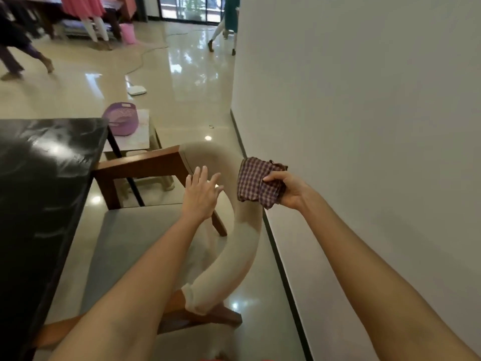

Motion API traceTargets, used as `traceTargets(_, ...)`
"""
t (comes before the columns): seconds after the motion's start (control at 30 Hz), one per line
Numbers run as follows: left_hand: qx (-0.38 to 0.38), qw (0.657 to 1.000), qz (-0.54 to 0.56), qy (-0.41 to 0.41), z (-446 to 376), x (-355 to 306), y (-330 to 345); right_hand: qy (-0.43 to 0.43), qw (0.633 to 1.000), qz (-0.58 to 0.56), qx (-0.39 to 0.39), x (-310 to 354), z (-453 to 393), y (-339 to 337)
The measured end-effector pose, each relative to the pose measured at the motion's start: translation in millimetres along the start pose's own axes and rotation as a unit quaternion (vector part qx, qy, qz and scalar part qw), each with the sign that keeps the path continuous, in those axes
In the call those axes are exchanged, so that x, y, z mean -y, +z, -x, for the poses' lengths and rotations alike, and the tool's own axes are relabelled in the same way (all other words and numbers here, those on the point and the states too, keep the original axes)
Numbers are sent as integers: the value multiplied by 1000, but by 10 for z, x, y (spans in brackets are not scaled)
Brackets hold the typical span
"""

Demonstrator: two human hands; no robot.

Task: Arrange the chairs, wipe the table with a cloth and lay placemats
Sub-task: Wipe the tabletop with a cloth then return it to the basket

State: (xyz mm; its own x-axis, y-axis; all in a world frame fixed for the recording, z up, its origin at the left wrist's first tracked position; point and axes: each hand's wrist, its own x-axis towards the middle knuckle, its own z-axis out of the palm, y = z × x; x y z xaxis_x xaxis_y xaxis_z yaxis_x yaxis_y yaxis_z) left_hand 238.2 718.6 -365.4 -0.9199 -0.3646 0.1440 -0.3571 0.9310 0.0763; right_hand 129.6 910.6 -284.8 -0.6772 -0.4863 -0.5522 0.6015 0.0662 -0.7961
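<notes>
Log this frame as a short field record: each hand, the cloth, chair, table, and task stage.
left hand: left hand open, fingers spread, reaching toward the chair back
right hand: right hand grips the checked cloth
chair: chair with curved pale back, grey seat, beside the table
table: black table, glossy, no placemats visible
background: purple basket on a stool
stage: chair arranging; wiping not yet begun

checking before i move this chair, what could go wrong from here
1. The left hand is open by the chair's curved backrest while the right hand grips the checked cloth, so a one-handed pull may twist the chair.
2. The chair sits between the black table and the wall; it could scrape either.
</notes>
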Motion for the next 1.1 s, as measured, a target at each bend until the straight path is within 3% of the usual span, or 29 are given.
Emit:
traceTargets(0.33, 23, 991, -37, -130, -517, 509, 128, 42, 994, 46, 95, 557, -1297, 628)
traceTargets(0.63, 47, 956, -21, -290, -1139, 925, 369, 121, 961, 164, 188, 962, -2549, 1155)
traceTargets(1.1, 55, 918, -52, -388, -1267, 1052, 294, 156, 913, 257, 274, 1197, -3120, 1735)
